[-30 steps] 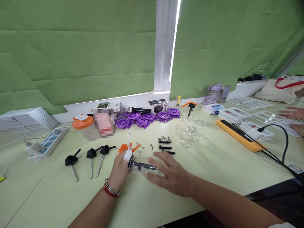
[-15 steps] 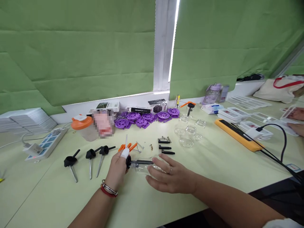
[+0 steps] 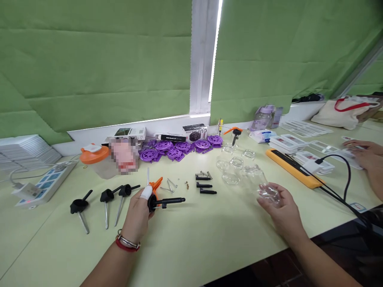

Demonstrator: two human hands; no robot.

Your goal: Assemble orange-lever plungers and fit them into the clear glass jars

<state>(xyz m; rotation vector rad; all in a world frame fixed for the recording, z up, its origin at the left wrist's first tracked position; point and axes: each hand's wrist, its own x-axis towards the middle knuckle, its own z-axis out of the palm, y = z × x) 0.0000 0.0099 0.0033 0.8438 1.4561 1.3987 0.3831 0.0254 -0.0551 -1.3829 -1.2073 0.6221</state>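
My left hand is closed around a black bottle top, whose black stem points right. An upright metal rod and an orange lever show beside my bandaged thumb. My right hand grips a clear glass bottle near its base, tilted with its neck toward the back. Between the hands lie several black stems, springs, screws and small brass bits. Left of my left hand lie black tops with metal rods.
Clear glass jars stand behind the bottle. Purple plastic parts lie along the back beside an orange-lidded cup. A yellow power strip with cables is at right, near another person's hands. A white power strip sits left.
My right hand has drawn the glass bottle off the stem and moved it right. The black top stays in my left hand, its stem now bare. The view has shifted slightly.
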